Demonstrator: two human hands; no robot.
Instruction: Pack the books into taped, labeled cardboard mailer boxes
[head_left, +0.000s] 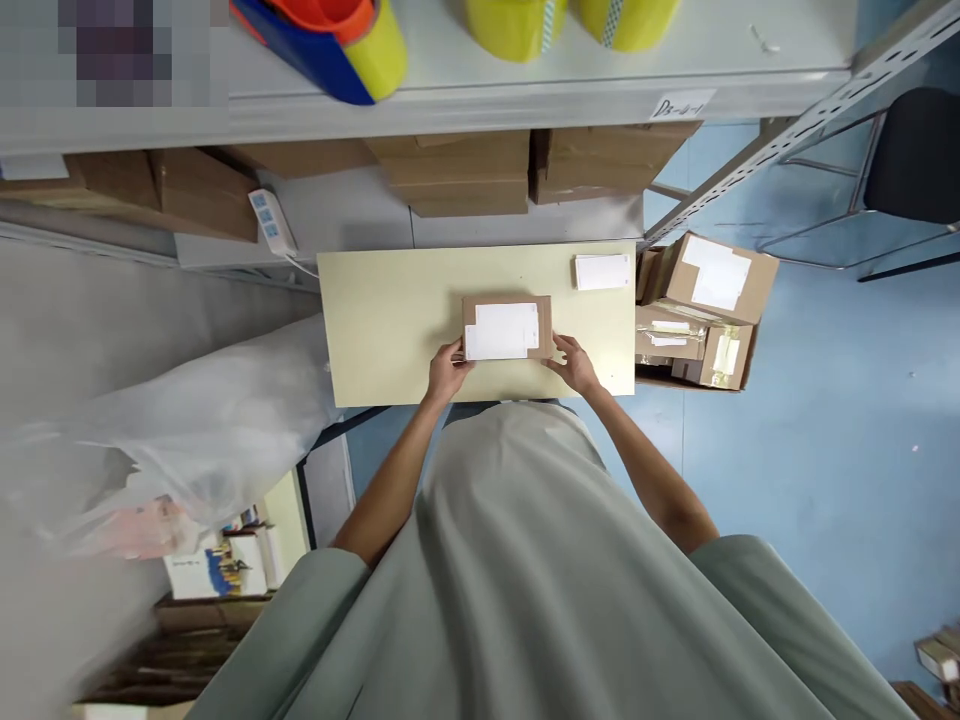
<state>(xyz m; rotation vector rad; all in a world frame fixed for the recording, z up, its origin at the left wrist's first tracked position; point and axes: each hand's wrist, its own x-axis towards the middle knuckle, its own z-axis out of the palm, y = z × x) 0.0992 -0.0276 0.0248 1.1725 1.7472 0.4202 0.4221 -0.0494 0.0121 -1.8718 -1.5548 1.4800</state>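
Observation:
A small brown cardboard box with a large white label on its top sits over the pale yellow table. At its near left corner, my left hand grips the side with bent fingers. My right hand holds the opposite near corner, fingers along the right side and thumb by the front edge. Whether the box's underside rests on the tabletop is hidden. Toward the table's far right corner lies a stack of white labels or slips, apart from both hands.
Packed boxes fill a carton right of the table. A shelf carrying yellow tape rolls runs across the far side, with brown cartons beneath. A power strip and a translucent plastic bag are on the left.

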